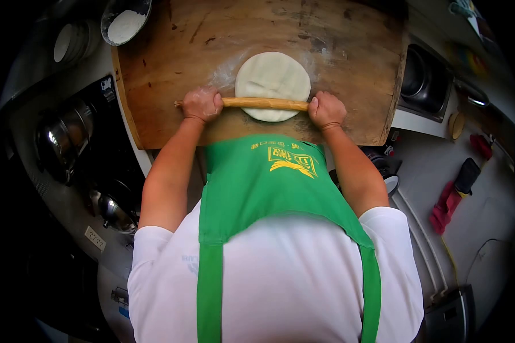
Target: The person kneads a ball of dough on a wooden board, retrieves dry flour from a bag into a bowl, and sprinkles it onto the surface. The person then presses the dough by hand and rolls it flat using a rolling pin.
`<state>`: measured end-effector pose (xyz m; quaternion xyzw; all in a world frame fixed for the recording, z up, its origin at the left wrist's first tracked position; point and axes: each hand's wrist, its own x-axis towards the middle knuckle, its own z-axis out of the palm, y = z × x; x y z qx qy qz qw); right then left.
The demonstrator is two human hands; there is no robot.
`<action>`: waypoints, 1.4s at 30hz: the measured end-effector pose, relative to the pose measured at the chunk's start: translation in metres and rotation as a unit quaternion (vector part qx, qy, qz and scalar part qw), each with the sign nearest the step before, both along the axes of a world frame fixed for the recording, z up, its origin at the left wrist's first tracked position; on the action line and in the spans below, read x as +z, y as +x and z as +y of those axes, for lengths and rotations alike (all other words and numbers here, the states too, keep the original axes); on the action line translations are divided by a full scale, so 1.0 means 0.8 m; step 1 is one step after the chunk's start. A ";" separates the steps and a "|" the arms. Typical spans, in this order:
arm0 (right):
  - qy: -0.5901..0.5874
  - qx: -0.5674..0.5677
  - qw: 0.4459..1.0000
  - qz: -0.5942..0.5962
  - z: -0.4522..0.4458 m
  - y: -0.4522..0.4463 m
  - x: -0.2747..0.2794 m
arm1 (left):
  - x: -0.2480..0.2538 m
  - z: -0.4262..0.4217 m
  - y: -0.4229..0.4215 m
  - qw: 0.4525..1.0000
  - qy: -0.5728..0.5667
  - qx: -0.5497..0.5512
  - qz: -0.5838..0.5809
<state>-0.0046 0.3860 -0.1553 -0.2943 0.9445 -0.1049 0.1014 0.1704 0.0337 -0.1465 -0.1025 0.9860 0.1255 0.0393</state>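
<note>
A round, flat piece of pale dough point(273, 77) lies on a wooden board point(166, 68). Across its near part rests a wooden rolling pin point(266, 103), held level from side to side. My left hand point(202, 104) is wrapped round the pin's left end, and a short tip sticks out beyond it. Around the right end, my right hand point(327, 110) is closed, its knuckles up. Shallow dents show in the dough just beyond the pin. Traces of flour whiten the board on both sides of the dough.
A bowl of flour point(126, 26) sits at the board's far left corner, near stacked white dishes point(71, 43). Metal pots point(66, 134) stand on the left. To the right is a sink point(426, 80). A green apron point(263, 188) hangs against the board's near edge.
</note>
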 end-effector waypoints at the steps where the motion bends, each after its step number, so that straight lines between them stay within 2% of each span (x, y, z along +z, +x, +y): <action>1: -0.002 0.000 1.000 -0.002 0.000 0.000 0.001 | 0.005 0.002 -0.003 0.999 -0.016 0.011 -0.030; 3: -0.002 -0.013 1.000 -0.016 -0.004 -0.006 0.005 | 0.008 -0.002 -0.013 0.998 -0.045 0.025 -0.046; 5: 0.016 -0.048 0.994 -0.099 -0.007 -0.008 0.013 | 0.006 -0.002 -0.010 0.992 -0.026 0.045 -0.118; 6: 0.052 -0.060 0.987 -0.143 -0.015 -0.017 0.035 | 0.009 -0.001 -0.011 0.992 -0.033 0.045 -0.112; 7: 0.043 -0.056 0.988 -0.137 -0.016 -0.036 0.038 | 0.013 -0.002 -0.015 0.986 -0.015 0.078 -0.145; 9: 0.137 0.030 0.964 -0.227 -0.011 -0.065 0.036 | 0.024 0.009 -0.002 0.976 0.002 0.117 -0.185; 11: 0.121 0.044 0.974 -0.187 -0.008 -0.066 0.062 | 0.041 0.034 0.011 0.982 0.013 0.143 -0.125; 13: 0.065 0.058 0.989 -0.119 -0.002 -0.069 0.066 | 0.031 0.067 0.027 0.985 -0.006 0.142 -0.097; 14: 0.064 0.060 0.989 -0.121 0.006 -0.068 0.054 | 0.023 0.083 0.038 0.988 -0.023 0.137 -0.071; 16: -0.070 0.104 0.991 -0.049 0.023 -0.061 0.022 | 0.021 0.106 0.054 0.990 -0.032 0.130 -0.035; 17: -0.069 0.105 0.991 -0.051 0.024 -0.063 0.010 | 0.019 0.110 0.057 0.992 -0.042 0.121 0.005; 19: -0.143 0.116 0.982 0.039 0.021 -0.061 0.002 | 0.014 0.112 0.061 0.991 -0.041 0.126 -0.016; 21: -0.139 0.117 0.982 0.055 0.015 -0.065 0.004 | 0.007 0.106 0.057 0.990 -0.070 0.120 -0.002; 24: -0.123 0.112 0.984 0.066 0.012 -0.067 0.001 | -0.003 0.091 0.049 0.992 -0.050 0.105 -0.055; 29: -0.125 0.116 0.982 0.082 0.007 -0.075 -0.001 | -0.010 0.080 0.037 0.994 -0.019 0.103 -0.041; 32: -0.097 0.093 0.990 0.044 0.008 -0.065 0.001 | -0.007 0.080 0.039 0.991 -0.015 0.112 -0.068; 33: -0.058 0.067 0.996 -0.001 0.006 -0.067 0.001 | -0.001 0.080 0.040 0.992 -0.015 0.107 -0.064; 34: -0.021 0.042 0.998 -0.041 0.001 -0.073 0.011 | 0.003 0.078 0.035 0.984 0.007 0.132 -0.116; 35: -0.023 0.041 0.998 -0.030 -0.004 -0.083 0.022 | 0.007 0.072 0.024 0.973 0.029 0.157 -0.166; 37: 0.067 0.021 0.989 -0.130 -0.015 -0.091 0.062 | 0.042 0.057 0.001 0.971 0.036 0.149 -0.183; 39: 0.071 0.002 0.990 -0.122 -0.020 -0.095 0.079 | 0.053 0.043 -0.015 0.968 0.046 0.144 -0.201; 41: 0.074 -0.011 0.991 -0.114 -0.025 -0.105 0.078 | 0.049 0.031 -0.028 0.977 0.053 0.160 -0.131; 42: 0.053 -0.005 0.994 -0.092 -0.026 -0.101 0.065 | 0.047 0.031 -0.033 0.964 0.080 0.217 -0.133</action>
